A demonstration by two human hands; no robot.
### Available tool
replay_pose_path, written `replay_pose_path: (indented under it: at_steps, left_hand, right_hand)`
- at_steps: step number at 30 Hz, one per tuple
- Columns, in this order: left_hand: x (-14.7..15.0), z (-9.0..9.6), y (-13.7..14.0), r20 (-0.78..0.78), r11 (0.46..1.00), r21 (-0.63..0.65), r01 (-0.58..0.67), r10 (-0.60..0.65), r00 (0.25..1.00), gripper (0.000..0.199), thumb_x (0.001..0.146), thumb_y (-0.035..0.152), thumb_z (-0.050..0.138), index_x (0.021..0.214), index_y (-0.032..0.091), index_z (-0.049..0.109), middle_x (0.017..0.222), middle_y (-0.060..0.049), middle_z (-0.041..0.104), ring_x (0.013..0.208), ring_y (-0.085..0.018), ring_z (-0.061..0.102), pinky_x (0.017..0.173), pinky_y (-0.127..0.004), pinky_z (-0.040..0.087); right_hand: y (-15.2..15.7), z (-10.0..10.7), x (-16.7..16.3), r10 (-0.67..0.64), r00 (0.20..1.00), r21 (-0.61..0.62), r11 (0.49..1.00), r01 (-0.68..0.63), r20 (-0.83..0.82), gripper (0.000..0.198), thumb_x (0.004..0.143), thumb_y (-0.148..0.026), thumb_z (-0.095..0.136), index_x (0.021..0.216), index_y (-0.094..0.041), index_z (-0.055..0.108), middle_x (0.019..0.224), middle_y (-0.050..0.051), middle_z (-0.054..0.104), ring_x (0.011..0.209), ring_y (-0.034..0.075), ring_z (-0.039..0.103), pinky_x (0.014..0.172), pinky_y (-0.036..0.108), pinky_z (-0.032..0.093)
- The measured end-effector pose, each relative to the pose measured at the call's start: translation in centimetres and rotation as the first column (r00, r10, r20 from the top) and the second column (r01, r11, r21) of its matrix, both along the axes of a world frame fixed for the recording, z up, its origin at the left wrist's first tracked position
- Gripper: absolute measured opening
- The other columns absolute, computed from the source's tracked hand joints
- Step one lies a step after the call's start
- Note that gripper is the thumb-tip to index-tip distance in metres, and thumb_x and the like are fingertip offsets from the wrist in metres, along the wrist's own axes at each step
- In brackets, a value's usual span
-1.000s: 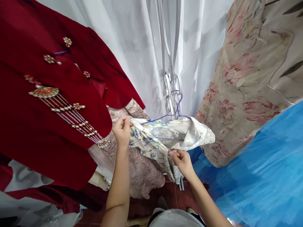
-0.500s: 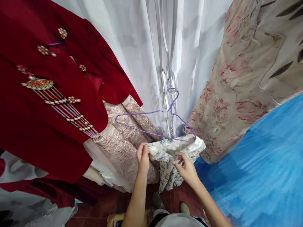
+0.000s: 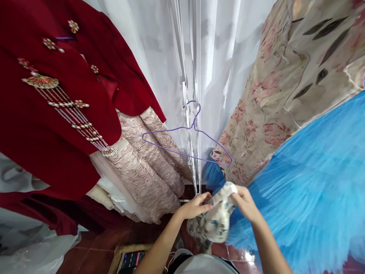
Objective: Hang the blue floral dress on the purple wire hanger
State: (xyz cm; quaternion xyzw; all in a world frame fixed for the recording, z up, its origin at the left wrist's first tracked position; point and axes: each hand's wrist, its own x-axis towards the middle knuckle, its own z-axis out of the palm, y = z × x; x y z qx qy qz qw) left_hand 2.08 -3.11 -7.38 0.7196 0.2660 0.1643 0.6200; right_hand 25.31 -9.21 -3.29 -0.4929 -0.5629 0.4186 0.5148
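A white garment with a blue, green and grey print hangs bunched between my hands, below and apart from the hanger. My right hand is closed on its upper right edge. My left hand pinches the cloth at its left side, thumb and fingers close together. Above them a thin purple wire hanger hangs bare by its hook from a white metal stand. The lower folds of the garment are slightly blurred, and its exact kind cannot be made out.
Left hangs a red jacket with beaded ornaments over a pink brocade skirt. Right are a beige floral dress and blue tulle. White curtain backs the stand. A phone lies on a wooden stool below.
The printed garment has come off the purple hanger and moved down towards my body. My right hand has taken its edge, and my left hand has shifted right along the cloth.
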Motion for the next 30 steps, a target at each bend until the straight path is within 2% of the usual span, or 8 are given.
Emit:
replay_pose_path:
  at_steps: [5,11,15,18,21,23,26,30]
  left_hand:
    - [-1.1,1.9,-2.1,-0.155,0.968,0.242,-0.061,0.101,0.983,0.035,0.103,0.042,0.041,0.092,0.017,0.063,0.084,0.000,0.061,0.081,-0.015,0.055,0.077,-0.025,0.043]
    - [-1.6,6.8,-1.3,-0.022,0.826,0.478,-0.298,0.351,0.936,0.029,0.103,0.027,0.039,0.114,0.020,0.065,0.094,-0.003,0.070,0.085,-0.017,0.065,0.079,-0.026,0.044]
    - [-4.1,8.6,1.0,0.156,0.733,0.435,-0.523,0.511,0.845,0.028,0.101,0.031,0.044,0.108,0.018,0.067,0.092,-0.004,0.072,0.082,-0.017,0.066,0.075,-0.025,0.047]
    - [-8.3,9.4,3.6,0.139,0.803,0.332,-0.495,0.478,0.867,0.025,0.092,0.038,0.060,0.103,0.017,0.067,0.092,-0.005,0.072,0.083,-0.018,0.065,0.072,-0.025,0.048]
    - [-13.3,9.9,7.0,-0.047,0.858,0.408,-0.311,0.360,0.932,0.021,0.087,0.034,0.065,0.098,0.017,0.068,0.094,-0.005,0.071,0.087,-0.020,0.065,0.078,-0.028,0.049]
    - [-16.2,10.3,9.5,-0.135,0.785,0.573,-0.234,0.373,0.918,0.011,0.084,0.025,0.062,0.090,0.018,0.068,0.095,-0.005,0.069,0.092,-0.022,0.062,0.089,-0.034,0.049]
    - [-18.4,11.1,13.5,-0.130,0.563,0.799,-0.212,0.506,0.852,0.014,0.075,0.013,0.057,0.084,0.020,0.064,0.100,-0.005,0.065,0.106,-0.025,0.056,0.103,-0.042,0.043]
    - [-17.1,12.2,17.5,0.111,0.386,0.807,-0.447,0.645,0.756,0.041,0.079,0.007,0.050,0.117,0.019,0.057,0.097,-0.004,0.061,0.099,-0.021,0.058,0.097,-0.037,0.046]
  right_hand:
    - [4.1,2.6,6.4,-0.371,0.914,0.252,0.912,0.325,0.164,0.035,0.077,-0.035,0.060,0.051,-0.021,0.041,0.050,-0.004,0.038,0.050,0.011,0.033,0.047,0.023,0.027]
    - [12.7,7.8,5.2,-0.298,0.949,0.321,0.913,0.251,0.104,0.030,0.083,-0.047,0.055,0.068,-0.022,0.059,0.068,0.001,0.061,0.065,0.017,0.054,0.060,0.025,0.044]
    - [15.4,10.4,2.2,-0.044,0.990,0.162,0.987,0.023,0.131,0.040,0.082,-0.058,0.060,0.067,-0.021,0.064,0.068,0.004,0.067,0.065,0.020,0.059,0.060,0.028,0.049]
    - [15.6,11.1,1.4,0.007,0.998,-0.023,1.000,-0.006,0.055,0.048,0.074,-0.065,0.071,0.060,-0.019,0.063,0.054,0.002,0.063,0.051,0.018,0.056,0.046,0.027,0.043]
    - [15.0,11.6,1.7,0.027,0.999,-0.196,0.980,-0.033,-0.029,0.055,0.062,-0.069,0.081,0.056,-0.017,0.065,0.050,0.004,0.063,0.041,0.016,0.052,0.039,0.026,0.038]
    - [14.7,12.0,1.9,0.035,0.997,-0.279,0.959,-0.053,-0.067,0.057,0.055,-0.070,0.085,0.055,-0.016,0.066,0.050,0.005,0.064,0.039,0.016,0.052,0.038,0.027,0.039]
    - [14.4,12.5,1.8,0.038,0.996,-0.333,0.941,-0.064,-0.084,0.056,0.052,-0.067,0.088,0.054,-0.016,0.065,0.049,0.005,0.063,0.039,0.016,0.052,0.039,0.027,0.040]
    - [14.1,12.3,1.3,0.011,0.997,-0.335,0.941,-0.037,-0.079,0.053,0.059,-0.067,0.085,0.056,-0.018,0.064,0.049,0.004,0.062,0.041,0.016,0.052,0.041,0.028,0.041]
